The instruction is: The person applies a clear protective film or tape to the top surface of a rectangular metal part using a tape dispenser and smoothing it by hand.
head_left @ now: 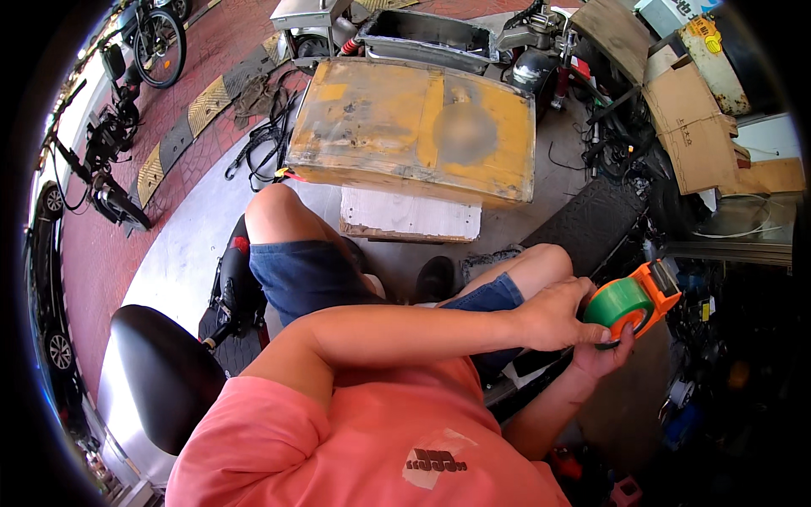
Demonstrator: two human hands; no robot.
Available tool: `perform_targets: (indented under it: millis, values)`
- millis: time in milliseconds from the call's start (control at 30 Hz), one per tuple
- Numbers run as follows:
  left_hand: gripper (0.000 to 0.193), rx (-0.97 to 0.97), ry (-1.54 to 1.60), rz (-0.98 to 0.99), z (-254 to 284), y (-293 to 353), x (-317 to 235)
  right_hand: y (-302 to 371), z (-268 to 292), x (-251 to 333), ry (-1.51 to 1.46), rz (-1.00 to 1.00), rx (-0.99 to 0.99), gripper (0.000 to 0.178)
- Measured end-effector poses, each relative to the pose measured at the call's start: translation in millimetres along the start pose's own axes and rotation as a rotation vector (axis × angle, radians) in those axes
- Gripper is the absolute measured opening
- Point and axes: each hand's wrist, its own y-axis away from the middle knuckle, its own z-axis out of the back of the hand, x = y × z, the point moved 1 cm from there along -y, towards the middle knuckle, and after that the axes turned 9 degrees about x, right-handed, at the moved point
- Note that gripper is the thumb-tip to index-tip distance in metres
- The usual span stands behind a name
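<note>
An orange tape dispenser (667, 286) with a roll of green tape (621, 304) is at the right, beside my right knee. My right hand (601, 359) grips it from below, its thumb by the orange hub. Across my body reaches my left arm, and my left hand (549, 317) is closed at the near side of the green roll, fingers partly hidden behind it. In front of my knees lies a big yellow box-shaped block (372, 114), scuffed and dark-stained on top. It rests on a white board-topped stand (410, 215).
Black cables (266, 144) lie left of the block. Behind it stands a grey metal tub (427, 38). Cardboard (688, 127) and tangled black parts crowd the right side. A black seat (165, 372) is close at my left. Parked bikes (156, 51) stand farther left.
</note>
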Motion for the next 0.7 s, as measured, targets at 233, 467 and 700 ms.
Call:
perform_targets:
  millis: [233,467,700]
  values:
    - [0.059,-0.043,0.203,-0.028,16,24,7,4,-46,-3,0.116,-0.091,0.14,0.064]
    - [0.052,-0.075,0.071,-0.141,41,48,-10,-4,-62,-10,0.165,-0.094,0.215,0.064]
    - [0.051,-0.282,-0.722,-0.293,78,85,-34,-22,-66,-31,0.083,-0.066,0.264,0.067]
